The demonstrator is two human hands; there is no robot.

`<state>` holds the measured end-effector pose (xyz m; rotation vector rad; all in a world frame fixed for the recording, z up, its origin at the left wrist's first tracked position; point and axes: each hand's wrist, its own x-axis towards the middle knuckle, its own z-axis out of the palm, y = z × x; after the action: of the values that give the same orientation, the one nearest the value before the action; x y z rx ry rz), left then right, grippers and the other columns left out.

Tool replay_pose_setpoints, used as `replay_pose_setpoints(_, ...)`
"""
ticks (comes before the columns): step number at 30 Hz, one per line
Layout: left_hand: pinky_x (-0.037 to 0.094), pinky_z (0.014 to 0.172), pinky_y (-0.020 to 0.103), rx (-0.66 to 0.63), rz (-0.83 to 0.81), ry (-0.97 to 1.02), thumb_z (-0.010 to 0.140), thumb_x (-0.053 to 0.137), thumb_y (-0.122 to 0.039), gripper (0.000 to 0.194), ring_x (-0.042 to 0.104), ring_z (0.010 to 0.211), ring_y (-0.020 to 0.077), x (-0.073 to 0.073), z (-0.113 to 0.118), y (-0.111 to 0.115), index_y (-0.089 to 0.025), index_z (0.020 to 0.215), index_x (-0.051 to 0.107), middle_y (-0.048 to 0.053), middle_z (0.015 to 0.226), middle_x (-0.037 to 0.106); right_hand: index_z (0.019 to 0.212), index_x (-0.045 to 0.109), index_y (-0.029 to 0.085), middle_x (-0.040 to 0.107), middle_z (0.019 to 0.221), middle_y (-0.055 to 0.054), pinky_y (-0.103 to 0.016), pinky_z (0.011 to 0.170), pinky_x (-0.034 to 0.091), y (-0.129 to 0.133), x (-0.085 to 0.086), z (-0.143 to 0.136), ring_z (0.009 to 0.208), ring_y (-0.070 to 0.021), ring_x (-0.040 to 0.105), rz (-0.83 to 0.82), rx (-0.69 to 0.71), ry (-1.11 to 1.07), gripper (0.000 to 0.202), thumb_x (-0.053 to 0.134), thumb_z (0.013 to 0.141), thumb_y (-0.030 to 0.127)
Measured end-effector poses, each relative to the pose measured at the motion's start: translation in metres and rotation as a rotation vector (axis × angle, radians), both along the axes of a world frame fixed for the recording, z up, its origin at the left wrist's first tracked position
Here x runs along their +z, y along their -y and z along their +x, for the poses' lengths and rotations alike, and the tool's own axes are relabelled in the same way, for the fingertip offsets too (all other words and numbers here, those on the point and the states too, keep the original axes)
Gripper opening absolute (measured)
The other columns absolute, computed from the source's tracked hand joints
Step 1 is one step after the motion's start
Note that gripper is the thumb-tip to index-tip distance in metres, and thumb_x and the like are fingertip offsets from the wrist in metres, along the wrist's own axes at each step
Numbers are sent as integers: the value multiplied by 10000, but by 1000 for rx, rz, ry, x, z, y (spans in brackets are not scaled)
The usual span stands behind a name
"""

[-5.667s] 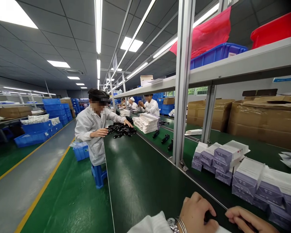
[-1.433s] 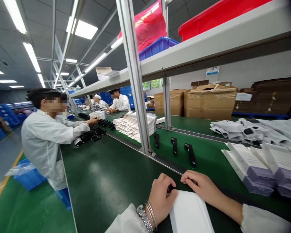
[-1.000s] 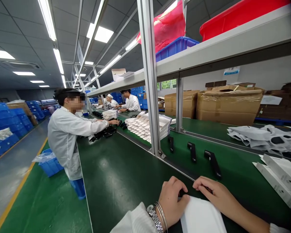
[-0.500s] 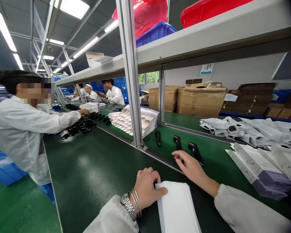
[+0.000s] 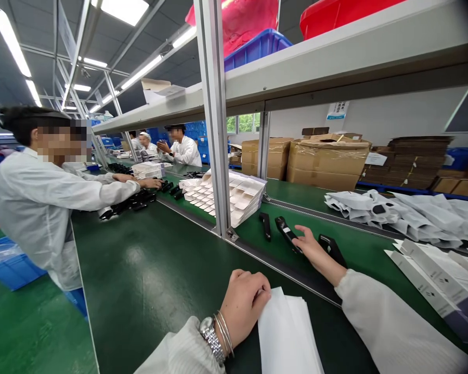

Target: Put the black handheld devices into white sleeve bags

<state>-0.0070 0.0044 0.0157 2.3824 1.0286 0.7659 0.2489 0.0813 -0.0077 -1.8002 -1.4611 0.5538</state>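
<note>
My left hand (image 5: 245, 306), with a watch and thin bangles at the wrist, has its fingers curled and its thumb and forefinger closed at the top corner of a stack of thin white pouches (image 5: 290, 335). Whether these are pouches or plain sheets is hard to tell. Beyond the bench's metal rail, my right hand (image 5: 314, 250) reaches over with fingers apart, its thumb side at the lower end of a black angled handheld device (image 5: 285, 228). A second black device (image 5: 265, 226) lies to the left. Another black device (image 5: 331, 250) is partly hidden behind my right hand.
Crumpled white pouches (image 5: 390, 213) and printed white-purple boxes (image 5: 432, 278) lie at right. Stacked open white boxes (image 5: 245, 195) stand behind an upright metal post (image 5: 214, 130). A shelf (image 5: 335, 47) spans overhead. At left, a co-worker (image 5: 35, 197) handles a pile of black devices (image 5: 128, 203).
My right hand has moved forward to the middle black device, which has shifted and turned. My left thumb has drawn back to the stack's corner. The view has moved slightly.
</note>
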Motion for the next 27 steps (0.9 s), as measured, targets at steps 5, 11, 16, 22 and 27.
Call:
replay_pose_setpoints(5, 342, 842, 311, 8, 39, 54, 822, 584, -108, 155, 459, 715, 128, -2, -2, -3, -184, 722, 494, -47, 719, 505, 1432, 145, 335, 646, 1009, -36, -387, 827, 518, 43, 12, -35, 902, -232, 680, 142, 308, -841, 899, 734, 756, 413)
replay_pose_setpoints(11, 333, 879, 322, -32, 53, 200, 781, 702, -116, 154, 496, 877, 158, 0, -1, 2, -184, 752, 568, -18, 836, 497, 1418, 75, 396, 611, 1058, -20, -368, 798, 521, 75, 10, -65, 855, -186, 668, 171, 456, -958, 1015, 809, 720, 330)
replay_pose_setpoints(16, 360, 850, 311, -32, 33, 300, 776, 693, -85, 151, 473, 907, 173, 5, 2, 10, -180, 736, 583, 7, 894, 474, 1343, 193, 351, 632, 1058, -29, -284, 664, 515, 81, 5, -77, 746, -147, 651, 85, 519, -957, 856, 791, 730, 376)
replay_pose_setpoints(22, 376, 846, 319, -21, -27, 335, 780, 682, -94, 136, 470, 909, 184, 6, 1, 10, -180, 739, 585, 18, 918, 465, 1314, 207, 364, 608, 1021, -4, -285, 629, 521, 81, 24, -68, 726, -149, 636, 217, 299, -929, 777, 760, 768, 386)
replay_pose_setpoints(27, 386, 818, 314, -6, -50, 360, 804, 640, -102, 130, 465, 869, 175, 6, 2, 8, -180, 738, 559, 19, 914, 452, 1327, 213, 357, 603, 990, -4, -307, 634, 534, 79, 29, -63, 768, -179, 639, 156, 251, -916, 754, 729, 785, 441)
